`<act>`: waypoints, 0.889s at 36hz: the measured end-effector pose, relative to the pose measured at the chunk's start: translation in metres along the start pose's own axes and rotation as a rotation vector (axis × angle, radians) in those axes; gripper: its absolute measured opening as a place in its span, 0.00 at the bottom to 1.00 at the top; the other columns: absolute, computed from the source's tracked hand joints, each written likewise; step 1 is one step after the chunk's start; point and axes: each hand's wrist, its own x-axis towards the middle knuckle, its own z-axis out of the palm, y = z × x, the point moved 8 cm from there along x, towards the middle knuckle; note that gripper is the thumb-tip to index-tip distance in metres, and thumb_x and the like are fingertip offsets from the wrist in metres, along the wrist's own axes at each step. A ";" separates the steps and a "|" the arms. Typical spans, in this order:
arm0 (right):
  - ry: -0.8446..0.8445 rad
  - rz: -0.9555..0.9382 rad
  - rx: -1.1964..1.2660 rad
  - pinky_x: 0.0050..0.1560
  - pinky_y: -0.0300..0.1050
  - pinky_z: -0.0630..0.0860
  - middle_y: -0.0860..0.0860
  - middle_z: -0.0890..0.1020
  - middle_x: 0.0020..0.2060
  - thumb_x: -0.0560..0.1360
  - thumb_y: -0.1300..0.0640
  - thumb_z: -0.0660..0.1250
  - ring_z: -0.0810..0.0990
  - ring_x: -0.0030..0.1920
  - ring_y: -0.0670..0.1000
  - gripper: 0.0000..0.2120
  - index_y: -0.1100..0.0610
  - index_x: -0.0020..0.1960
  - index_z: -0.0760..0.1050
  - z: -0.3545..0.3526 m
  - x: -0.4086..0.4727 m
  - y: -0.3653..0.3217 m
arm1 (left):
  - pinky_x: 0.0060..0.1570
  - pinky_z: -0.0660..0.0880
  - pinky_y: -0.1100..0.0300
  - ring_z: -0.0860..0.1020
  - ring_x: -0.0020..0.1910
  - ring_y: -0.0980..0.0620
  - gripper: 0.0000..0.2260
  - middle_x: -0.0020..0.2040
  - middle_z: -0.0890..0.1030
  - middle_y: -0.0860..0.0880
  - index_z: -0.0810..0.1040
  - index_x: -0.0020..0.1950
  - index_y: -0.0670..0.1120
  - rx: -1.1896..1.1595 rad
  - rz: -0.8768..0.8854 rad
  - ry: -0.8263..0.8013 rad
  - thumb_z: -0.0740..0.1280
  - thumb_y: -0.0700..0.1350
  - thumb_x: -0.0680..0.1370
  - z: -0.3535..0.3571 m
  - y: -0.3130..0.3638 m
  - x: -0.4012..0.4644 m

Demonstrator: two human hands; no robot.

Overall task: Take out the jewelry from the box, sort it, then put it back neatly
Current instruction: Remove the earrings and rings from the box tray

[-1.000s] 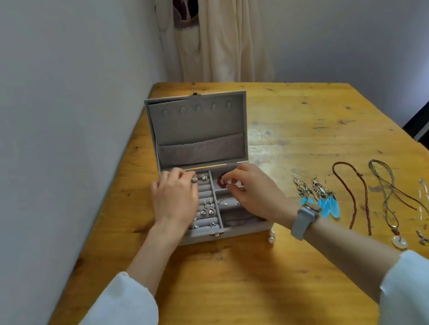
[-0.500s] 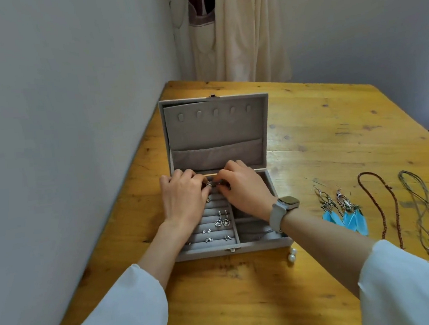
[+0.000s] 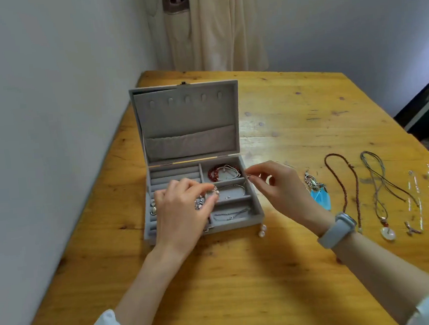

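Note:
A grey velvet jewelry box [image 3: 259, 210] stands open on the wooden table, lid upright. Its top right compartment holds a red bead bracelet [image 3: 213, 173] with pale cords. A thin silver bracelet [image 3: 232, 187] lies in the middle compartment and a chain [image 3: 230, 215] in the lowest. My left hand [image 3: 184, 211] hovers over the ring rolls and pinches a small silver earring [image 3: 215, 191] at its fingertips. Just past the box's right wall, my right hand [image 3: 279, 190] pinches a tiny silver piece [image 3: 248, 176]. Small earrings [image 3: 153, 208] sit in the left rolls.
Laid out on the table [image 3: 244, 288] to the right are blue feather earrings [image 3: 319, 192], a brown bead necklace [image 3: 344, 190], a cord necklace with a round pendant [image 3: 387, 233] and thin chains [image 3: 414, 198]. Two pearl earrings [image 3: 262, 231] lie at the box's front right corner. A wall runs along the left.
My right hand has left the box and moved right, pinching a small silver piece. My left hand has slid down over the ring rolls. The red bracelet is uncovered.

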 end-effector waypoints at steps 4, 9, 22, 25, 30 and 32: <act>-0.045 0.070 -0.051 0.41 0.27 0.68 0.49 0.81 0.39 0.72 0.64 0.69 0.77 0.39 0.44 0.05 0.58 0.47 0.80 -0.023 -0.047 0.024 | 0.44 0.60 0.58 0.73 0.42 0.55 0.09 0.39 0.77 0.55 0.82 0.47 0.52 -0.052 0.093 -0.090 0.69 0.53 0.70 0.023 0.042 -0.020; -0.098 0.109 -0.123 0.42 0.28 0.68 0.49 0.81 0.40 0.71 0.64 0.69 0.76 0.39 0.45 0.05 0.57 0.46 0.80 -0.033 -0.080 0.047 | 0.45 0.61 0.57 0.75 0.40 0.52 0.09 0.38 0.78 0.53 0.83 0.46 0.52 -0.062 0.182 -0.178 0.75 0.49 0.67 0.052 0.081 -0.031; -0.044 0.122 -0.237 0.46 0.45 0.74 0.52 0.79 0.42 0.73 0.58 0.68 0.75 0.43 0.50 0.06 0.57 0.49 0.80 -0.040 -0.093 0.057 | 0.40 0.54 0.56 0.75 0.39 0.48 0.09 0.37 0.78 0.51 0.84 0.41 0.52 0.189 0.255 -0.241 0.77 0.50 0.64 0.084 0.106 -0.034; -0.048 0.124 -0.230 0.47 0.43 0.73 0.52 0.79 0.43 0.73 0.57 0.67 0.74 0.44 0.48 0.06 0.56 0.49 0.80 -0.038 -0.092 0.058 | 0.40 0.54 0.56 0.74 0.40 0.48 0.08 0.38 0.78 0.51 0.84 0.41 0.52 0.216 0.265 -0.237 0.77 0.50 0.64 0.085 0.106 -0.033; -0.070 0.115 -0.205 0.48 0.42 0.73 0.50 0.79 0.44 0.74 0.57 0.66 0.74 0.45 0.47 0.07 0.56 0.51 0.79 -0.034 -0.092 0.056 | 0.41 0.55 0.55 0.74 0.41 0.48 0.07 0.38 0.77 0.51 0.84 0.41 0.52 0.235 0.277 -0.236 0.76 0.51 0.65 0.086 0.108 -0.034; -0.074 0.106 -0.204 0.49 0.42 0.72 0.50 0.79 0.44 0.74 0.57 0.66 0.74 0.46 0.48 0.08 0.56 0.51 0.79 -0.034 -0.094 0.055 | 0.41 0.56 0.55 0.75 0.41 0.47 0.06 0.38 0.77 0.51 0.84 0.40 0.51 0.235 0.282 -0.229 0.76 0.51 0.65 0.086 0.109 -0.035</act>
